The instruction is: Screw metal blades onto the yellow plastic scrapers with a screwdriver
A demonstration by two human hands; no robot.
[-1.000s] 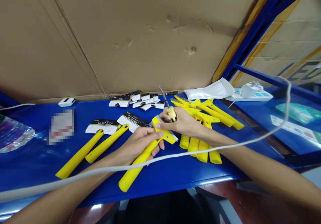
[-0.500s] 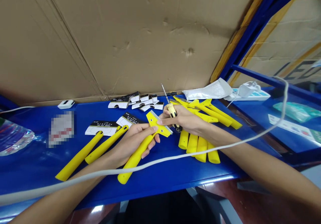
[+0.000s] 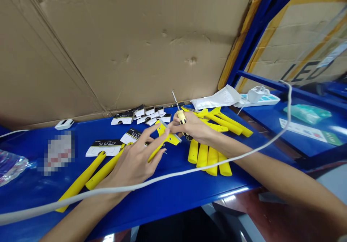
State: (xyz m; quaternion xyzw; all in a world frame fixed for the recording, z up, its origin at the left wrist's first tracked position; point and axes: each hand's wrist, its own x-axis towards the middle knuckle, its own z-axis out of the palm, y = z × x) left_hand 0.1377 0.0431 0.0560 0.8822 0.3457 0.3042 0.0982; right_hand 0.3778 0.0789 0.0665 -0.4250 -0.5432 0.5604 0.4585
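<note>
At mid-desk in the head view, over the blue desk (image 3: pixel 168 198), I can see a yellow scraper (image 3: pixel 174 139) lifted between both hands. Its head, edged with a metal strip, faces me, while the left hand hides much of its handle.

What has just changed is the left hand (image 3: pixel 135 162): half a second ago it wrapped the handle with the thumb laid up by the head; now its fingers are spread, reaching over the neck to the head, with the thumb below. How firmly they hold it I cannot tell. I read this as a change of grip. The right hand (image 3: pixel 193 126) has its fingers closed round a screwdriver (image 3: pixel 181 116), with a fingertip at the scraper's head. The screwdriver's tip points up, away from the screw holes, so I judge that no screw is being turned.

For room, I have a bare strip of desk below the hands, running to the front edge. On the right, a pile of yellow scrapers (image 3: pixel 211 158) lies just beside and under the right wrist. Leftward, two yellow handles (image 3: pixel 81 182) and printed cards (image 3: pixel 104 149) crowd the left forearm. Behind stands a cardboard wall (image 3: pixel 135 54), apart from the screwdriver's tip. One white cable (image 3: pixel 195 169) crosses in front of both forearms; whether it touches them I cannot tell.
</note>
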